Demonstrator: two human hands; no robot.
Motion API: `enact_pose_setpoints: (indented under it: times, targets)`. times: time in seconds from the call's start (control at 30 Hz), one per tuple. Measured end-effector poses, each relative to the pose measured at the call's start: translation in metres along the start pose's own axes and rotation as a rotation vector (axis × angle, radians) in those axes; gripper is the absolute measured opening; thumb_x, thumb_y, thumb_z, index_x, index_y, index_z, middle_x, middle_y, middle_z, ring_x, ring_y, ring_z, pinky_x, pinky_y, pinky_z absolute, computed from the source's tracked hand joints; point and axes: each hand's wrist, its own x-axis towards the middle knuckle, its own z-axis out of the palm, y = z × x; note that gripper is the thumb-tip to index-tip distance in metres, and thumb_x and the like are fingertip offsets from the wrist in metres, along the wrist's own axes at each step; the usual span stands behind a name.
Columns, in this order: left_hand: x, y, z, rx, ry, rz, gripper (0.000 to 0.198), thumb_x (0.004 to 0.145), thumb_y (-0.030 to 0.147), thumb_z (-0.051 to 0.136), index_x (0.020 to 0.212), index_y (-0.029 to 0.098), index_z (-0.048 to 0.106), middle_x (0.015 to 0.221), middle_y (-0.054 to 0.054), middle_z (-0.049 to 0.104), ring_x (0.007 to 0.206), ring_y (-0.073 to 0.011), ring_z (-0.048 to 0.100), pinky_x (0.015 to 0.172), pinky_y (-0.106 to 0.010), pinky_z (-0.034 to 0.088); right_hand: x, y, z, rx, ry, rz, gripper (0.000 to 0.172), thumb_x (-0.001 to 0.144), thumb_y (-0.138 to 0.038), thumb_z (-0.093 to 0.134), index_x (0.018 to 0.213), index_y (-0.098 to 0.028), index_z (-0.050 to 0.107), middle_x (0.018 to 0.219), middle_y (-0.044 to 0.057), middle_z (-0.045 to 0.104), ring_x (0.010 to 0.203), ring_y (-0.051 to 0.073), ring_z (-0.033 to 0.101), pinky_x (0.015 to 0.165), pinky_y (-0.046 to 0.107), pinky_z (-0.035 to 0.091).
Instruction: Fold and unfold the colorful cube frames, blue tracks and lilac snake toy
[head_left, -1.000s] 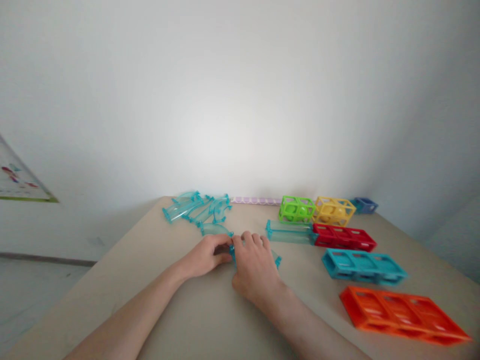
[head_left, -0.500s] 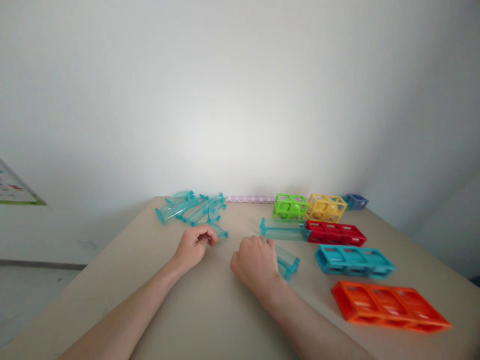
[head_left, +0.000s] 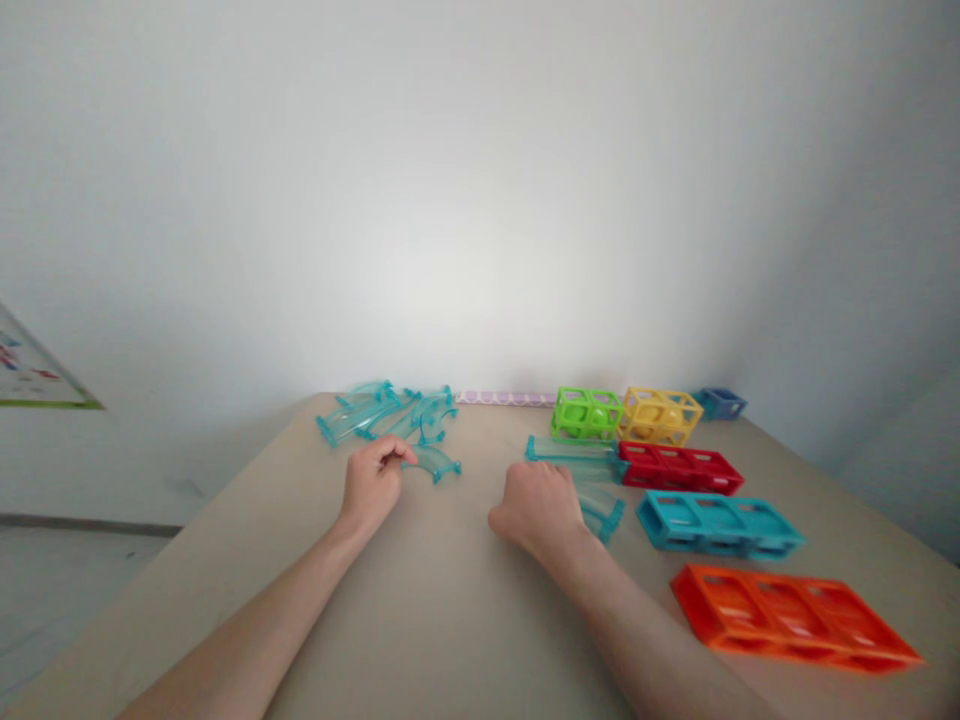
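My left hand point(head_left: 375, 484) pinches the left end of a curved translucent teal track piece point(head_left: 436, 462), just in front of the teal pile. My right hand point(head_left: 541, 505) is closed, back of the hand up, over the middle of the table. Another curved teal piece point(head_left: 600, 510) shows beyond its right side, partly hidden by the hand; the fingertips are out of sight. Behind my right hand, straight teal tracks point(head_left: 574, 452) lie against a red three-cell frame point(head_left: 679, 468).
Several teal tracks point(head_left: 360, 415) are heaped at the back left. Green point(head_left: 587, 413) and yellow point(head_left: 660, 415) frames stand near the wall, beside a blue one point(head_left: 724, 403). Teal point(head_left: 718, 523) and orange point(head_left: 795, 617) frames lie at the right. A purple patterned strip point(head_left: 506, 398) runs along the back edge.
My left hand has moved a little left and back, uncovering more of the curved piece. My right hand has moved right, and the curved piece beside it has shifted right too.
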Motion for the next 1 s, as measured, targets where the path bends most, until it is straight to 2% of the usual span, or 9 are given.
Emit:
enact_pose_setpoints:
  times: [0.1,0.17,0.27,0.4,0.5,0.63,0.73,0.87,1.0]
  targets:
    - [0.002,-0.003,-0.002,0.056,0.037,0.034,0.026,0.060,0.009,0.042,0.053,0.022,0.063,0.063,0.001,0.066,0.066,-0.0182,0.058,0.069,-0.027,0.043,-0.004,-0.004,-0.006,0.049,0.105,-0.103,0.023,0.063,-0.018,0.056,0.081,-0.012,0.070,0.085,0.018,0.068,0.088,0.031,0.062,0.081,0.040,0.041]
    - [0.004,-0.005,-0.003,0.121,0.055,0.068,0.029,0.060,0.007,0.041,0.058,0.022,0.066,0.069,-0.001,0.067,0.073,-0.0200,0.060,0.076,-0.030,0.044,-0.009,-0.010,-0.005,0.140,0.186,-0.246,0.021,0.067,-0.013,0.052,0.082,-0.015,0.067,0.088,0.013,0.066,0.089,0.025,0.059,0.082,0.035,0.042]
    - [0.007,-0.006,-0.003,0.186,0.037,0.120,0.039,0.060,0.004,0.043,0.076,0.023,0.072,0.084,-0.003,0.071,0.088,-0.0240,0.059,0.088,-0.036,0.043,-0.015,-0.022,0.006,0.267,0.199,-0.448,0.034,0.072,-0.010,0.047,0.102,-0.017,0.062,0.106,0.010,0.062,0.100,0.021,0.055,0.086,0.029,0.043]
    - [0.010,-0.011,0.001,0.186,-0.063,0.128,0.049,0.061,0.001,0.047,0.095,0.025,0.073,0.098,-0.004,0.072,0.097,-0.0261,0.060,0.097,-0.041,0.040,-0.011,-0.035,0.031,0.275,0.215,-0.506,0.059,0.077,-0.014,0.048,0.136,-0.013,0.042,0.148,0.016,0.032,0.133,0.028,0.031,0.106,0.039,0.032]
    - [0.012,-0.018,0.003,0.259,-0.131,0.140,0.044,0.066,0.000,0.045,0.092,0.023,0.073,0.098,-0.006,0.072,0.099,-0.0257,0.061,0.098,-0.042,0.040,-0.003,-0.040,0.042,0.273,0.191,-0.516,0.059,0.085,-0.026,0.049,0.141,-0.010,0.036,0.151,0.018,0.027,0.140,0.032,0.019,0.112,0.045,0.023]
    - [0.015,-0.024,0.002,0.257,-0.091,0.112,0.043,0.070,0.000,0.043,0.096,0.020,0.072,0.097,-0.008,0.069,0.095,-0.0235,0.061,0.093,-0.038,0.045,0.000,-0.041,0.041,0.271,0.143,-0.508,0.043,0.089,-0.033,0.049,0.127,-0.013,0.050,0.134,0.015,0.048,0.130,0.029,0.036,0.109,0.040,0.029]
    - [0.014,-0.022,0.002,0.336,-0.157,0.155,0.055,0.072,-0.001,0.041,0.114,0.022,0.067,0.101,-0.008,0.066,0.097,-0.0224,0.058,0.094,-0.038,0.043,-0.003,-0.041,0.034,0.282,0.118,-0.441,0.027,0.088,-0.030,0.052,0.111,-0.016,0.057,0.116,0.012,0.055,0.109,0.024,0.051,0.097,0.035,0.041]
    - [0.010,-0.017,0.001,0.501,-0.340,0.310,0.068,0.073,-0.004,0.039,0.129,0.030,0.058,0.117,-0.008,0.062,0.105,-0.0238,0.049,0.097,-0.041,0.038,-0.003,-0.042,0.030,0.266,0.132,-0.374,0.019,0.084,-0.029,0.058,0.099,-0.017,0.059,0.107,0.011,0.057,0.097,0.023,0.055,0.087,0.034,0.044]
    - [0.010,-0.017,0.001,0.542,-0.402,0.305,0.056,0.080,0.000,0.038,0.123,0.025,0.063,0.109,-0.007,0.068,0.101,-0.0237,0.049,0.095,-0.040,0.038,0.001,-0.045,0.032,0.262,0.124,-0.354,0.013,0.083,-0.025,0.058,0.093,-0.017,0.059,0.104,0.012,0.058,0.097,0.024,0.054,0.085,0.034,0.043]
